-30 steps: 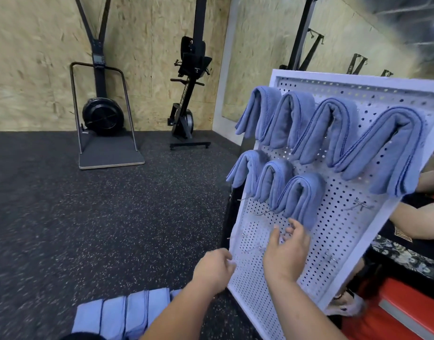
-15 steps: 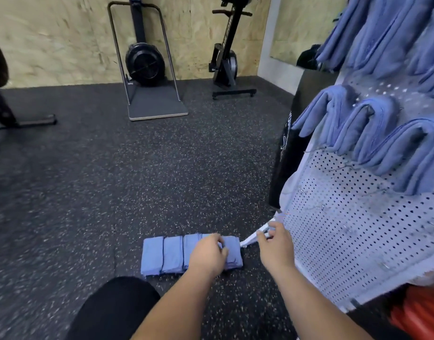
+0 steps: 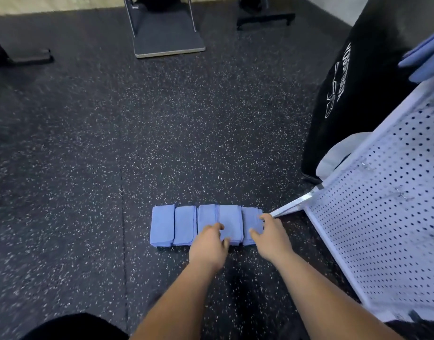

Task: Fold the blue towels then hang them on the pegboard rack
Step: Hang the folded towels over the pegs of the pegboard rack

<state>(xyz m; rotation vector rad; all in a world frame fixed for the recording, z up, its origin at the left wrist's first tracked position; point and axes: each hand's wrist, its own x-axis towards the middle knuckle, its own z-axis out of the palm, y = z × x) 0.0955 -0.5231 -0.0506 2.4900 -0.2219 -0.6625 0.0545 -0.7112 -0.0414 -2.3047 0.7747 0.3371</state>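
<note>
**op_remote:** So the folded blue towels (image 3: 184, 224) sit five in a row on the floor (image 3: 88, 168), edges touching, just left of the pegboard rack (image 3: 382, 217). My left hand (image 3: 208, 246) is over the 3rd/4th one, fingers curled w/ the thumb at the near edge. Can't tell if that grip has actually closed on cloth. My right hand (image 3: 272, 238) is spread wide over the rightmost towel (image 3: 251, 217), holding nothing afaict. What bites me from here?

**peg_lurker:** Imo the biggest risk is how tight they're packed. Pinch one and the neighbour's edge prob comes up w/ it, then drops and unfolds. Also, if you only catch the top layer, the fold opens as you lift and you're refolding.

**op_remote:** Yeah. And the rack's metal foot (image 3: 294, 204) is right beside my right hand.

**peg_lurker:** That too. Knuckles or a dangling corner could snag it. The board looks tilted from here, so a bump might shake the hung towels (image 3: 424, 57) up top. The rest is far enough off: black bag (image 3: 358, 94) w/ white print behind the rack, gym machine platform (image 3: 167, 38) way back. Not a factor.
</note>
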